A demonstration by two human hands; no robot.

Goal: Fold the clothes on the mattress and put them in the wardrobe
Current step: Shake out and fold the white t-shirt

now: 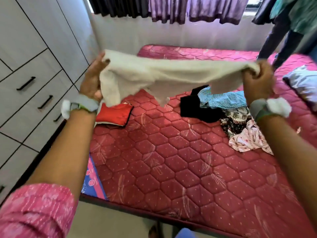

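Observation:
I hold a cream-white garment (164,74) stretched in the air above the red quilted mattress (171,160). My left hand (92,79) grips its left end and my right hand (257,78) grips its right end, bunched in the fist. Loose flaps hang down from the middle. On the mattress lie a folded red cloth (113,115) at the left edge, a black garment (199,107), a blue patterned one (223,99), a dark printed one (235,122) and a pink-white printed one (248,141). The white wardrobe (30,74) with black handles stands at the left, its doors and drawers closed.
Another person (288,31) in dark trousers stands at the mattress's far right corner. A pale pillow (303,83) lies at the right edge. Purple and dark curtains (188,9) hang along the back wall. A strip of floor (120,220) runs between me and the mattress.

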